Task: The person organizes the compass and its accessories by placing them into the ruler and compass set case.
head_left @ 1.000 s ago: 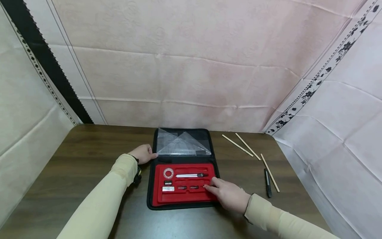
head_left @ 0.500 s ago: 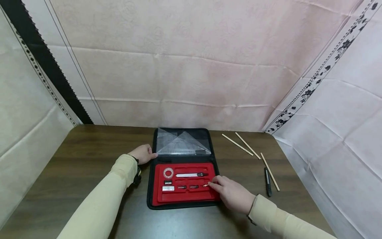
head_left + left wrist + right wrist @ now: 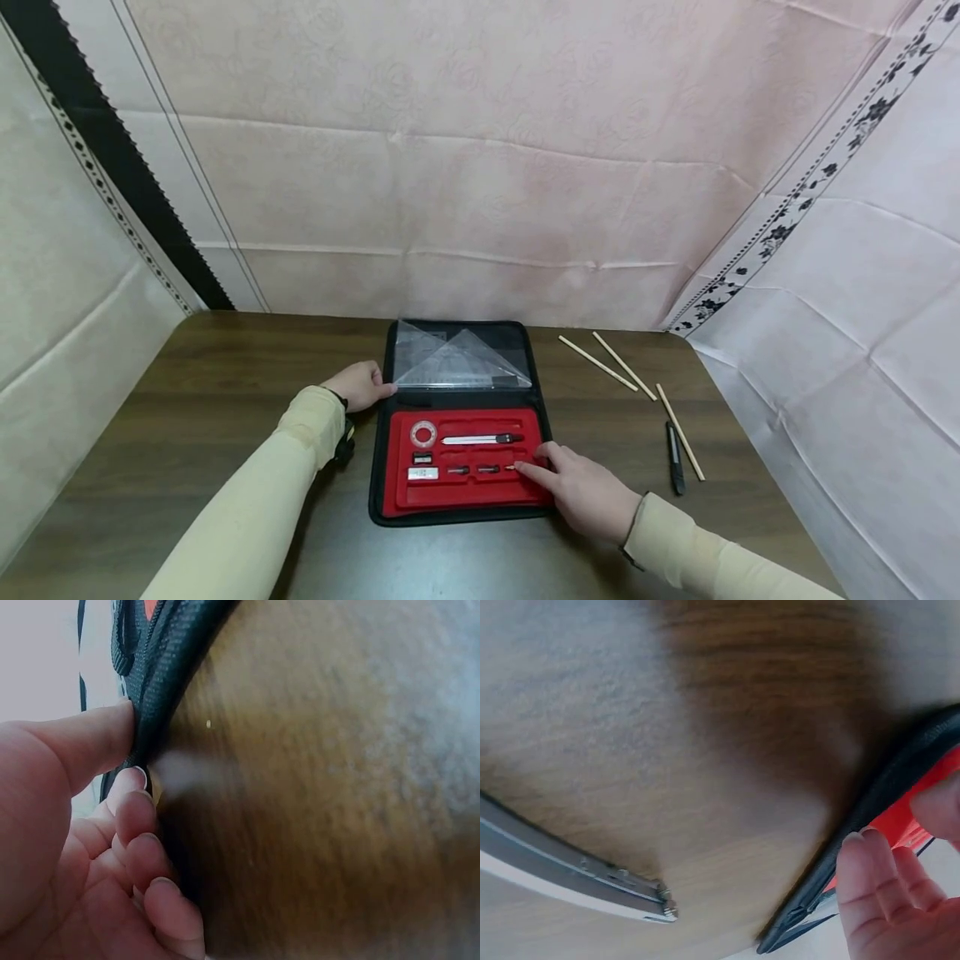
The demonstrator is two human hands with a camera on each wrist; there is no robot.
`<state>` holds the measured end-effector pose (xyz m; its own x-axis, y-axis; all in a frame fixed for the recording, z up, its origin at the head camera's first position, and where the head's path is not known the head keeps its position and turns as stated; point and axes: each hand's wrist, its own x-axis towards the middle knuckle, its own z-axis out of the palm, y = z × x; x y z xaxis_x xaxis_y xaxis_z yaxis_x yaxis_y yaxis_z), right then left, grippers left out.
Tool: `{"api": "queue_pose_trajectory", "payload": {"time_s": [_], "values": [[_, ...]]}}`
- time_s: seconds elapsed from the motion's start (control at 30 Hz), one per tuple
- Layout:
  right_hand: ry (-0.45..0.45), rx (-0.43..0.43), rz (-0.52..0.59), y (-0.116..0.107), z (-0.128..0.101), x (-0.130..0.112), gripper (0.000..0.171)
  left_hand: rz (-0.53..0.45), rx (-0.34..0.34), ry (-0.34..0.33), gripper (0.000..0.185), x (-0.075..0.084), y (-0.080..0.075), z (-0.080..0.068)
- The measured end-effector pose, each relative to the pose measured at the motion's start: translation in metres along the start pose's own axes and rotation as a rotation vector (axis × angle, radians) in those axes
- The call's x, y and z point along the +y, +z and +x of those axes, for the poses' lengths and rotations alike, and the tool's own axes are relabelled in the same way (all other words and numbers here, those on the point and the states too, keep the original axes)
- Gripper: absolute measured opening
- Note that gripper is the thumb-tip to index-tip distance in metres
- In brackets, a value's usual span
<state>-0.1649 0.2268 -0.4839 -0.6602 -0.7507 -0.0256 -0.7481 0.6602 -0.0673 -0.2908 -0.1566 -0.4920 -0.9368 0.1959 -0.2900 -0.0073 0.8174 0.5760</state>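
Nearest the camera, the right hand (image 3: 581, 492) lies over the right end of the red tray (image 3: 465, 492) in the open black zip case (image 3: 378, 467), which sits in the middle of the dark wooden table (image 3: 187, 433). Its forefinger and thumb meet at a small pale-tipped piece (image 3: 512, 467) in the tray's lower row; whether they actually pinch it cannot be told from the head view, and the right wrist view shows only fingertips (image 3: 866, 859) by the case's black edge.

In that row, to the left, lie 2 small dark pieces (image 3: 472, 470), a white label (image 3: 422, 473) and a small black block (image 3: 422, 458). Above them are a clear ring (image 3: 423, 434) and a metal compass (image 3: 480, 439).

The left hand (image 3: 360, 386) holds the case's left edge near the fold, thumb (image 3: 90, 742) and curled fingers (image 3: 139, 817) pinching the black fabric rim.

The far half of the case carries clear set squares (image 3: 457, 362). To the right on the table lie a black pen (image 3: 675, 458) and 3 thin wooden sticks (image 3: 622, 368).
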Motion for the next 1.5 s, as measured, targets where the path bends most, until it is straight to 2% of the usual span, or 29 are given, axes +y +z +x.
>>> {"api": "queue_pose_trajectory", "payload": {"time_s": [0.23,0.53,0.7,1.0,1.3,1.5], "values": [[0.007,-0.019,0.001,-0.002,0.004,-0.003,0.06,0.003,-0.001,0.0,0.031,-0.001,0.001,0.0],[-0.044,0.002,0.005,0.0,0.01,-0.005,0.064,0.002,-0.003,-0.006,0.03,0.001,-0.001,-0.002],[-0.043,-0.005,0.004,0.002,0.011,-0.003,0.063,-0.012,-0.001,-0.008,0.03,0.004,-0.002,-0.005],[-0.053,-0.022,0.001,-0.001,0.014,-0.004,0.062,-0.004,-0.003,-0.008,0.03,0.0,0.0,-0.001],[-0.068,-0.027,-0.063,0.001,0.013,-0.006,0.061,-0.004,0.003,-0.006,0.03,0.0,0.001,-0.002],[-0.049,-0.02,-0.063,0.004,0.012,-0.005,0.063,0.001,0.006,-0.005,0.03,0.0,0.001,-0.001]]}}
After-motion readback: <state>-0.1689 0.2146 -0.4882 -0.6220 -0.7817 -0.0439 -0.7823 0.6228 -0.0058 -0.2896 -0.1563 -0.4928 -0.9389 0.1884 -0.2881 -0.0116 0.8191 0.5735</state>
